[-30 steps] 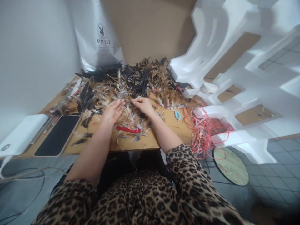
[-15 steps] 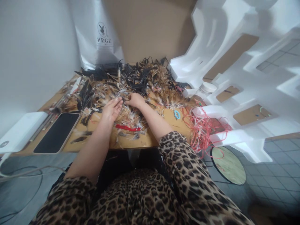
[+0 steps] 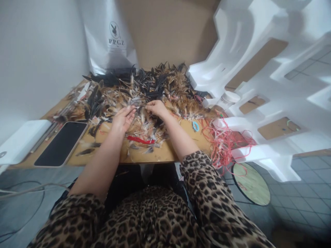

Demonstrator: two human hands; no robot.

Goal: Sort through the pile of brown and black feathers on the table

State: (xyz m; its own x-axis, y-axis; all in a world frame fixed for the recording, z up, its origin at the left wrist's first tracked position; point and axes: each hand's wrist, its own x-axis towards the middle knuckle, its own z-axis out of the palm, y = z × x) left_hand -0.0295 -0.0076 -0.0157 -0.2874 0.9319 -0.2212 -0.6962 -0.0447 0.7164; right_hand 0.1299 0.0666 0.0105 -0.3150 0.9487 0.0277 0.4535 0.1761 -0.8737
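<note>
My left hand (image 3: 124, 119) is over the feather pile, palm turned partly up, thumb and fingertips pressed together around what looks like a small greyish feather (image 3: 136, 102). Just to its right, my right hand (image 3: 158, 109) is closed in a pinch above the feathers; whatever is between its fingertips is too small to make out. Brown, black and white loose feathers (image 3: 178, 86) spread around and behind both hands. In front of them, a bundle of red strips (image 3: 141, 140) rests near the table's front edge.
A phone (image 3: 62, 144) and a white power bank (image 3: 24, 141) lie at left. Right of the hands are a blue ring (image 3: 196, 126), tangled pink-red strings (image 3: 223, 144), a lidded jar (image 3: 229, 100) and large white foam (image 3: 240, 51). Behind stands a silver bag (image 3: 110, 38). A round stool (image 3: 252, 182) is below.
My right hand has moved a little to the right and up, widening the gap from my left hand. My left hand stays nearly in place.
</note>
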